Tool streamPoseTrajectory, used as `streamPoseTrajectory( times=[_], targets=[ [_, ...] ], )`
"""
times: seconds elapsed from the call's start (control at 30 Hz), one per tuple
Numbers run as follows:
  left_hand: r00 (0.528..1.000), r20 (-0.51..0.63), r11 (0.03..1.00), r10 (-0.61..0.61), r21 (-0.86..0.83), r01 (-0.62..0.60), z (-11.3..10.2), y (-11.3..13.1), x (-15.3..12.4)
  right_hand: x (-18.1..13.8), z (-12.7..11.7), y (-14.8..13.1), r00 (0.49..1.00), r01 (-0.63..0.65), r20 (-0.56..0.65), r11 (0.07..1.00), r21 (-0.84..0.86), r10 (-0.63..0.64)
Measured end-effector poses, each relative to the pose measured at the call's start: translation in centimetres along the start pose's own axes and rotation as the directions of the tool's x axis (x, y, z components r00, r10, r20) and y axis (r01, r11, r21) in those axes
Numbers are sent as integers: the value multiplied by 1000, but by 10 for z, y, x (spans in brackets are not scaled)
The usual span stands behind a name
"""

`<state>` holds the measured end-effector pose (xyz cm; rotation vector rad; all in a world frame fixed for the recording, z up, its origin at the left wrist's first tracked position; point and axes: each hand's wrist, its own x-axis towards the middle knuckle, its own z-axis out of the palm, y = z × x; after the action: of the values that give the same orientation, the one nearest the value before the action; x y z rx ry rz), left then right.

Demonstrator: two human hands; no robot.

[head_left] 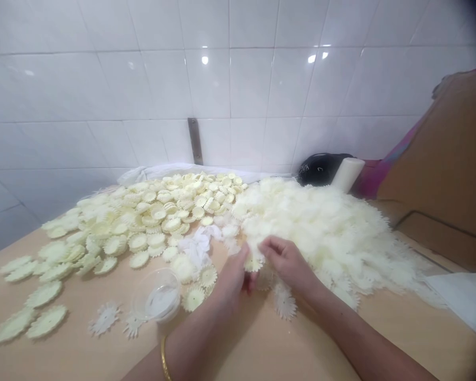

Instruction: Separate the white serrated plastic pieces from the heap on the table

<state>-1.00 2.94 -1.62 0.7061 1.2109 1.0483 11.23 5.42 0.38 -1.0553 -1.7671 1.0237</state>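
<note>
A pale yellow toothed disc (pixel 254 263) is held above the tabletop (pixel 285 346), between the two hands and low in front of the heaps. Its left edge is gripped by the left hand (pixel 230 272), with the thumb laid along it and fingers curled beneath. The fingertips of the right hand (pixel 287 260) are brought together just beside its upper right edge; whether anything is pinched in them cannot be told. A gold bangle (pixel 165 360) is worn on the left forearm. Near the right wrist, a whitish toothed piece (pixel 284 302) is seen lying flat. To the left, white material is contained in a clear tub (pixel 176 283), and a crumpled white cloth (pixel 200 243) is set farther back. Beyond these, the left side is covered by heaped yellowish discs (pixel 154 211), the right by a mound of thin, pale layers (pixel 313 222). A white cylinder (pixel 347 174) is leaned behind that mound. The back is closed off by a tiled wall (pixel 254 79).
</note>
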Motion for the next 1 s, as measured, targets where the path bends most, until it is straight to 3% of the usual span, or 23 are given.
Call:
streamPoseTrajectory(
  times=[0.1, 0.2, 0.33, 0.47, 0.53, 0.63, 0.8, 1.0],
  targets=[
    [987, 88, 989, 135, 49, -140, -3, -4, 4, 2, 1, 4, 998, 23, -55, 996, -82, -28],
    [974, 134, 976, 185, 94, -198, -6, -6, 7, 3, -1, 7, 991, 16, -129, 991, -134, -34],
    [987, 77, 982, 144, 112, -152, -7, -5, 9, 7, -9, 13, 964, 8, -257, 968, -250, -74],
    [990, 62, 990, 124, 53, -127, -5, -3, 8, 11, -14, 19, 890, 76, -362, 871, -485, -279],
    [992, 63, 994, 110, 21, -111, -5, -2, 6, 10, -14, 20, 861, 107, -359, 818, -565, -360],
    [993, 67, 995, 96, -38, -94, -4, -2, 4, 7, -11, 16, 862, 144, -316, 790, -596, -396],
    [991, 52, 992, 125, -15, -124, -5, -3, 6, 0, -6, 4, 899, 203, -243, 840, -503, -363],
    [994, 13, 994, 105, 43, -105, -6, -3, 9, -1, -4, 1, 938, 186, -195, 890, -417, -287]
  ],
)
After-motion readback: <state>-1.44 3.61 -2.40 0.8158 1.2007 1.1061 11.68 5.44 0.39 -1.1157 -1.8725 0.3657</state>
